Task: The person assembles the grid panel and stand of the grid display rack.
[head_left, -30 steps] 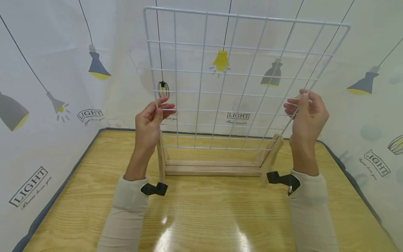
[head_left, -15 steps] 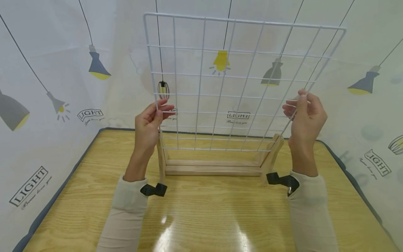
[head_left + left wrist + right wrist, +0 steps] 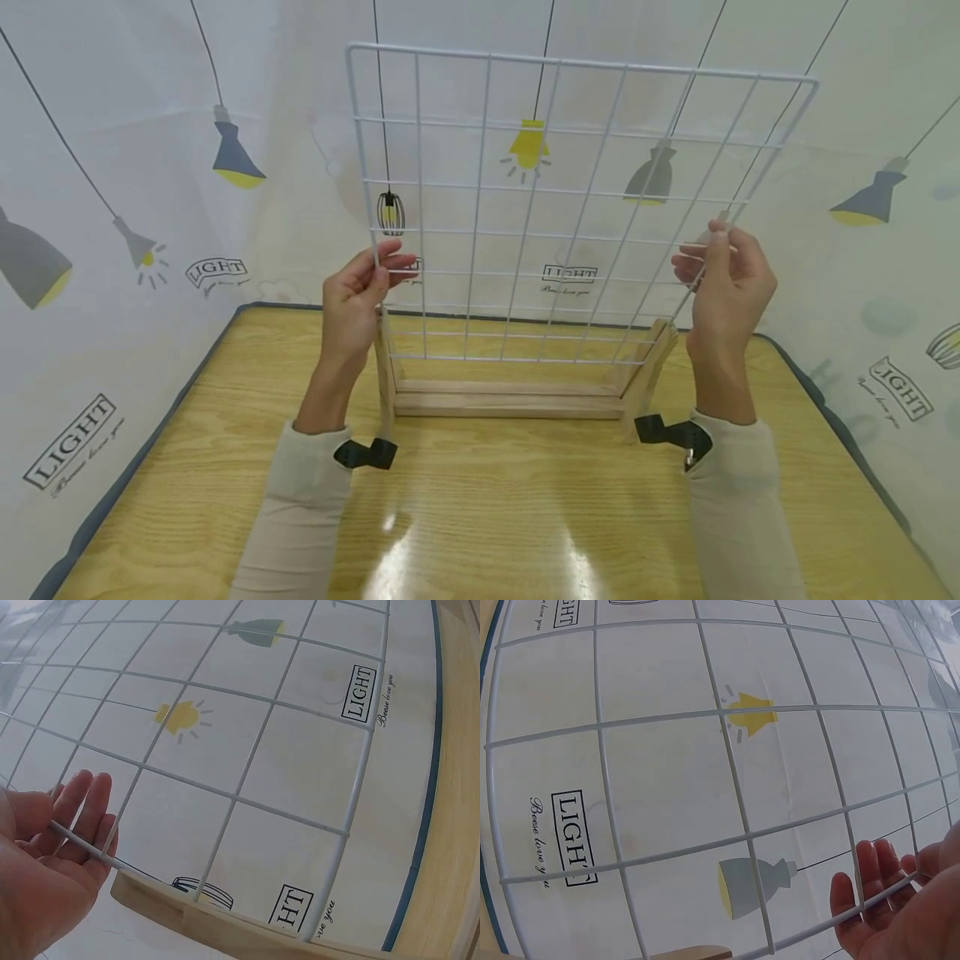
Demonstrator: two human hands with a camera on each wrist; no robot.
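A white wire grid panel (image 3: 577, 63) stands raised in the head view, its top leaning away and its lower edge between the two uprights of a pale wooden stand (image 3: 510, 408). My left hand (image 3: 352, 308) holds its left side wire between thumb and fingers. On the opposite side wire, my right hand (image 3: 727, 292) pinches in the same way. In the left wrist view, the left fingers (image 3: 88, 810) pass behind the wires, above a wooden upright (image 3: 187, 922). The right wrist view shows the right fingers (image 3: 866, 874) curled around the edge wire. Whether the panel's bottom touches the stand, I cannot tell.
The stand rests on a wood-grain table (image 3: 480, 483) near its back edge. White cloth walls (image 3: 285, 183) printed with lamps and the word LIGHT rise behind and on both sides. Black wrist mounts (image 3: 367, 452) sit at both cuffs.
The panel's top edge has come down steadily in the head view, while its lower edge has dropped only slightly. Both hands keep hold; the right hand has shifted slightly left and down.
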